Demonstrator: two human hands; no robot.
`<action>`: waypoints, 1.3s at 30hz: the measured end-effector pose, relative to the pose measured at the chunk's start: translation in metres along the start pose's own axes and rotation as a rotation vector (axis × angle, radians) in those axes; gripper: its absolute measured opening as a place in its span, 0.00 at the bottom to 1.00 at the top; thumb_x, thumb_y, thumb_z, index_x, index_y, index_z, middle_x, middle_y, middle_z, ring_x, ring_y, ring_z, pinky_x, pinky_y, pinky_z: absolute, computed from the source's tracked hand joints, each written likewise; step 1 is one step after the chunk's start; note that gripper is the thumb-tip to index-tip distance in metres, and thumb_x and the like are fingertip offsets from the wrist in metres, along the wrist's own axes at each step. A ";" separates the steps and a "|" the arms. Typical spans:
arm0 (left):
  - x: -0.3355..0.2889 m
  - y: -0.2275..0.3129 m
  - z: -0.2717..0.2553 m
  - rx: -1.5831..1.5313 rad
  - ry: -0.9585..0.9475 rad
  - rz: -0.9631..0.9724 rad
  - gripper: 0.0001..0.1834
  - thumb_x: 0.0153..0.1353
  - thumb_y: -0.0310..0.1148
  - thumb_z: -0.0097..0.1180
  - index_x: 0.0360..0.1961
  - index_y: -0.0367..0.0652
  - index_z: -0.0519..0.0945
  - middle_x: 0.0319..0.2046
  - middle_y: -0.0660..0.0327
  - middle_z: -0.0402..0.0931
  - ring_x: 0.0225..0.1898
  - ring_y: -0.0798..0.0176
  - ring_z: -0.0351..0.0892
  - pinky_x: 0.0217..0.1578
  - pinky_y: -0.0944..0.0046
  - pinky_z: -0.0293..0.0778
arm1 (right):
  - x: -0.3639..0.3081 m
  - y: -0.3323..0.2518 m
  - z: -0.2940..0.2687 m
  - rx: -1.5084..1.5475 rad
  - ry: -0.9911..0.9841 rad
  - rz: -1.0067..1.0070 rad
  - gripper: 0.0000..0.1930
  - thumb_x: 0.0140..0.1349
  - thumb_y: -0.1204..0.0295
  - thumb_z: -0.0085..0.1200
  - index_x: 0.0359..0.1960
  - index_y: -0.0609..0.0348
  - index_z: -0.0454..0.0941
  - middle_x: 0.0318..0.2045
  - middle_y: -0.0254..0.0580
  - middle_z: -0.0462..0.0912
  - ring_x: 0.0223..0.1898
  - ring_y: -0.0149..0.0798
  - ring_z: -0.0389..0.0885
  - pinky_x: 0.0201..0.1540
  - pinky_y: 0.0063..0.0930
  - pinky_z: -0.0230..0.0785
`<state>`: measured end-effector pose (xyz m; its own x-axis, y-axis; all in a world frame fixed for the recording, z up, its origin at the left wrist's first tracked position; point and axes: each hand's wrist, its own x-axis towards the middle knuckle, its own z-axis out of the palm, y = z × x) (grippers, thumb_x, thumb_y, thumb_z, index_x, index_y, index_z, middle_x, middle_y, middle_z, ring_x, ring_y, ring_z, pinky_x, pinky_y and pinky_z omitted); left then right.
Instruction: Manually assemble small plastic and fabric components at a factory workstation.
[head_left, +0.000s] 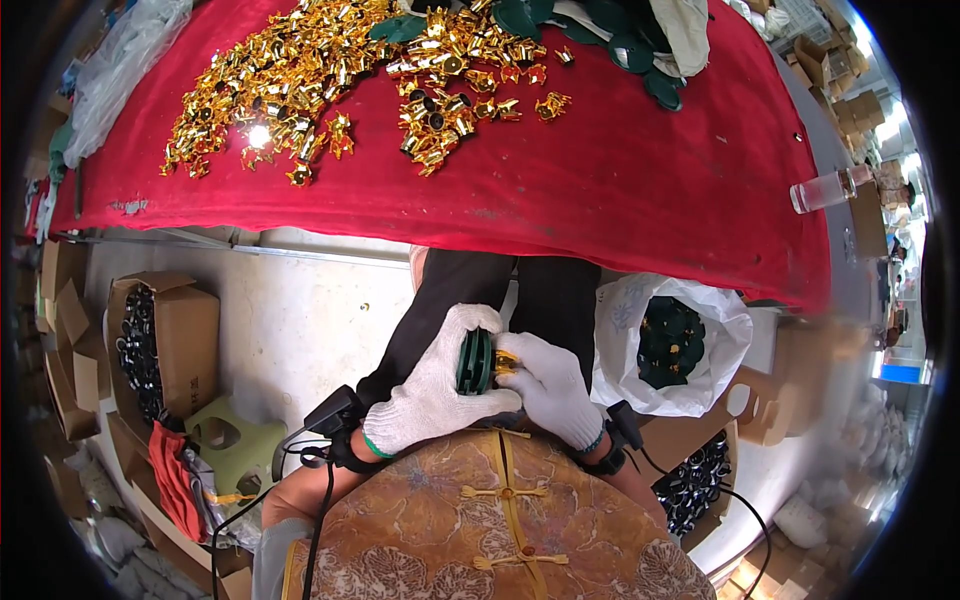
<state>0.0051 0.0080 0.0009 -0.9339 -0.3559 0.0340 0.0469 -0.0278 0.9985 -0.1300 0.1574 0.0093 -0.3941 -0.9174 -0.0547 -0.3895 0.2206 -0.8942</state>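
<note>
Both my hands wear white knitted gloves and meet above my lap. My left hand (437, 375) is wrapped round a dark green ridged round piece (475, 361), which looks like a few discs side by side. Against its right side, my right hand (550, 385) pinches a small shiny gold fitting (505, 362). The gold fitting touches the green piece or sits very close; the fingers hide the exact join. On the red-covered table (600, 190) ahead lies a large heap of similar gold fittings (290, 85), some with black ends.
Dark green discs (630, 50) lie at the table's far side beside white cloth. A white bag (625, 350) of green pieces stands right of my legs. Cardboard boxes of black parts stand left (190, 340) and lower right (697, 480). A clear bottle (828, 188) lies at the table's right edge.
</note>
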 end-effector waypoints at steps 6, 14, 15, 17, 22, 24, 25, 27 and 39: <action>0.001 -0.006 0.000 0.290 -0.003 0.153 0.41 0.46 0.26 0.81 0.58 0.42 0.66 0.51 0.57 0.68 0.53 0.61 0.73 0.56 0.60 0.73 | 0.001 -0.006 -0.003 -0.327 -0.123 0.001 0.15 0.65 0.72 0.64 0.53 0.57 0.79 0.38 0.51 0.82 0.40 0.60 0.83 0.41 0.47 0.78; 0.000 0.001 0.006 -0.186 0.013 -0.086 0.39 0.50 0.22 0.79 0.59 0.44 0.66 0.53 0.60 0.66 0.55 0.68 0.71 0.57 0.64 0.72 | -0.003 0.005 -0.001 0.401 -0.022 0.318 0.19 0.61 0.82 0.55 0.55 0.62 0.84 0.44 0.37 0.85 0.42 0.26 0.81 0.49 0.22 0.75; 0.000 0.000 0.007 -0.265 0.029 -0.126 0.40 0.50 0.22 0.79 0.60 0.43 0.66 0.53 0.59 0.67 0.55 0.68 0.71 0.57 0.64 0.72 | -0.004 0.008 0.000 0.399 -0.020 0.321 0.19 0.61 0.82 0.55 0.55 0.62 0.84 0.44 0.37 0.85 0.42 0.26 0.81 0.49 0.22 0.75; -0.001 -0.001 0.006 -0.230 0.024 -0.083 0.40 0.50 0.22 0.79 0.60 0.43 0.67 0.53 0.59 0.67 0.55 0.67 0.71 0.58 0.63 0.71 | -0.005 0.011 0.001 0.459 -0.014 0.245 0.21 0.60 0.85 0.52 0.54 0.62 0.84 0.46 0.36 0.86 0.45 0.28 0.82 0.51 0.23 0.75; 0.001 0.002 0.003 -0.160 0.016 -0.019 0.39 0.49 0.21 0.79 0.60 0.43 0.68 0.53 0.59 0.67 0.56 0.66 0.71 0.59 0.62 0.71 | -0.006 0.012 -0.001 0.556 -0.039 0.245 0.22 0.59 0.87 0.48 0.54 0.62 0.84 0.44 0.37 0.85 0.45 0.28 0.81 0.51 0.23 0.75; 0.000 0.001 0.004 -0.168 0.021 -0.011 0.39 0.49 0.21 0.79 0.59 0.43 0.68 0.53 0.59 0.67 0.56 0.66 0.71 0.60 0.62 0.70 | -0.007 0.015 0.000 0.626 -0.046 0.269 0.23 0.60 0.88 0.47 0.54 0.62 0.84 0.43 0.36 0.84 0.45 0.29 0.81 0.51 0.23 0.74; 0.000 0.001 0.005 -0.176 0.026 -0.003 0.40 0.49 0.21 0.79 0.59 0.43 0.68 0.53 0.59 0.67 0.56 0.66 0.71 0.60 0.62 0.70 | -0.008 0.016 0.000 0.666 -0.047 0.247 0.22 0.60 0.88 0.46 0.55 0.62 0.83 0.42 0.36 0.83 0.44 0.28 0.80 0.50 0.23 0.74; 0.000 0.002 0.006 -0.174 0.022 -0.005 0.40 0.49 0.21 0.79 0.59 0.43 0.68 0.53 0.59 0.67 0.56 0.66 0.71 0.60 0.62 0.70 | -0.008 0.017 0.001 0.706 -0.049 0.224 0.22 0.61 0.88 0.45 0.55 0.63 0.83 0.41 0.36 0.82 0.43 0.28 0.79 0.50 0.23 0.74; -0.005 0.001 0.011 -0.283 0.015 -0.063 0.44 0.49 0.17 0.77 0.64 0.46 0.64 0.55 0.61 0.66 0.55 0.69 0.73 0.52 0.66 0.76 | -0.008 -0.008 -0.011 0.409 -0.021 0.223 0.20 0.65 0.85 0.54 0.59 0.62 0.81 0.43 0.39 0.85 0.39 0.27 0.83 0.45 0.25 0.77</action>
<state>0.0057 0.0195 0.0022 -0.9330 -0.3587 -0.0304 0.0878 -0.3087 0.9471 -0.1331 0.1663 0.0221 -0.4127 -0.8696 -0.2709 0.0647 0.2686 -0.9611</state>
